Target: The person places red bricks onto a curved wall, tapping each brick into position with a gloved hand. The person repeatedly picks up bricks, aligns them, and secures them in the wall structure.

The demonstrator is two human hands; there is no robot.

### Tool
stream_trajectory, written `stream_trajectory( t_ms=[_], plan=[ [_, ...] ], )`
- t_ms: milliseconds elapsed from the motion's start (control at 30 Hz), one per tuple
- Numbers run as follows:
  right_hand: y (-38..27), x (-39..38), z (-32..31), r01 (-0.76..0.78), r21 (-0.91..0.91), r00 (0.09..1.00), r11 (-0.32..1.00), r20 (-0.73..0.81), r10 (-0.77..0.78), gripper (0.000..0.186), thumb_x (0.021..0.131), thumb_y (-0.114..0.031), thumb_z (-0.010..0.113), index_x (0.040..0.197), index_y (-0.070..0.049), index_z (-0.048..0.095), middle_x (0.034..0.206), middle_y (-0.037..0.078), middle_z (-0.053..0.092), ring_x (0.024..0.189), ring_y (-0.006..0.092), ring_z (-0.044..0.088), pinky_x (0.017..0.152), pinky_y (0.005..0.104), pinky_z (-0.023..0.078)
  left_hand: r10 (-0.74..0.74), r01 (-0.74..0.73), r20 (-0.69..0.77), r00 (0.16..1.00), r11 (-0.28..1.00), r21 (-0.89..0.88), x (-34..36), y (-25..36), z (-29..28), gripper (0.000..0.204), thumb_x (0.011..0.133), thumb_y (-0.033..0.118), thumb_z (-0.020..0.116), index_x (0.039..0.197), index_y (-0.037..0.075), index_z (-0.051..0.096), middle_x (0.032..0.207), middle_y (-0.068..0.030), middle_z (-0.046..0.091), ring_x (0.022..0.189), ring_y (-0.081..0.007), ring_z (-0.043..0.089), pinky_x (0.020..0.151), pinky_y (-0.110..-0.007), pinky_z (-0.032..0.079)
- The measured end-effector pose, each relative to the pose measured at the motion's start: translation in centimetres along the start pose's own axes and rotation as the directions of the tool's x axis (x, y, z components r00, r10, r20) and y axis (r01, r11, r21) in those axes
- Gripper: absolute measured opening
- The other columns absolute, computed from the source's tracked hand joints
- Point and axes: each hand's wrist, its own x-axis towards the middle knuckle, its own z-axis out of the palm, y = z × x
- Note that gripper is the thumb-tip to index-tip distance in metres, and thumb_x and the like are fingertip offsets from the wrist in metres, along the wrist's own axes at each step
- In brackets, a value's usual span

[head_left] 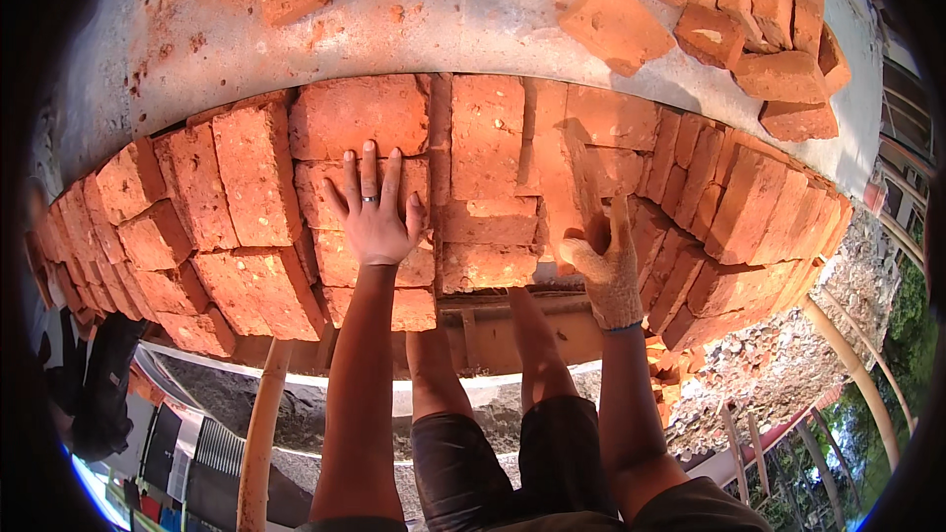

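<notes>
My left hand (372,212) is bare, with a ring on one finger. It lies flat with its fingers spread on a red-orange brick (330,199) in the stack in front of me. My right hand (608,271) wears a knitted work glove. Its thumb and fingers close round the near end of a brick (564,187) tilted up on its edge; the far side of that grip is hidden. Between my hands, more bricks (488,138) lie close together, some lengthwise and some across.
Stacked bricks curve away to the left (258,177) and right (754,207). Beyond them, a grey concrete surface (453,25) holds loose bricks, with a heap (778,39) at far right. Bamboo poles (264,433) stand near the stack's front. Rubble (759,369) lies lower right.
</notes>
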Motion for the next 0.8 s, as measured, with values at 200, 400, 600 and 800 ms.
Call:
stream_trajectory(
  t_ms=[200,400,600,800],
  plan=[
    [8.0,7.5,2.0,0.230,-0.871,0.810,0.435,-0.077,-0.581,0.112,0.089,-0.049,0.083,0.168,-0.004,0.018,0.152,0.031,0.046,0.142,0.0454,0.047,0.113,0.0514,0.048,0.012,-0.012,-0.039,0.999,1.000,-0.002,0.5,0.5,-0.1,0.062,0.104,0.047,0.044,0.161,0.025,0.047,0.175,-0.0068,0.029,0.162,-0.0351,0.021,0.128,-0.068,0.004],
    [7.8,14.0,1.6,0.200,-0.562,0.924,0.802,-0.163,-0.345,0.098,0.096,-0.060,0.067,0.163,0.003,0.033,0.157,0.033,0.043,0.148,0.0460,0.042,0.118,0.0515,0.041,0.024,-0.023,-0.019,1.000,0.999,0.032,0.2,0.4,-0.3,0.061,0.105,0.045,0.040,0.162,0.021,0.046,0.175,-0.0078,0.030,0.162,-0.0356,0.022,0.129,-0.064,0.005],
    [6.3,13.9,2.2,0.082,-0.476,0.948,0.876,-0.235,-0.216,0.079,0.097,-0.056,0.068,0.147,0.004,0.056,0.143,0.025,0.059,0.131,0.0377,0.057,0.109,0.0479,0.045,0.013,-0.014,0.018,1.000,0.998,0.063,-0.1,0.1,0.2,0.062,0.106,0.045,0.039,0.163,0.020,0.044,0.175,-0.0099,0.027,0.162,-0.0377,0.019,0.129,-0.065,0.003],
    [-0.6,14.2,-3.6,0.229,-0.871,0.928,0.435,0.060,-0.368,0.071,0.098,-0.050,0.067,0.144,0.004,0.058,0.139,0.026,0.062,0.135,0.0377,0.056,0.109,0.0485,0.047,0.073,-0.075,-0.135,0.988,0.997,-0.005,1.6,1.3,-1.6,0.064,0.104,0.047,0.044,0.164,0.022,0.043,0.176,-0.0093,0.026,0.164,-0.0366,0.016,0.126,-0.070,-0.002]
  ],
)
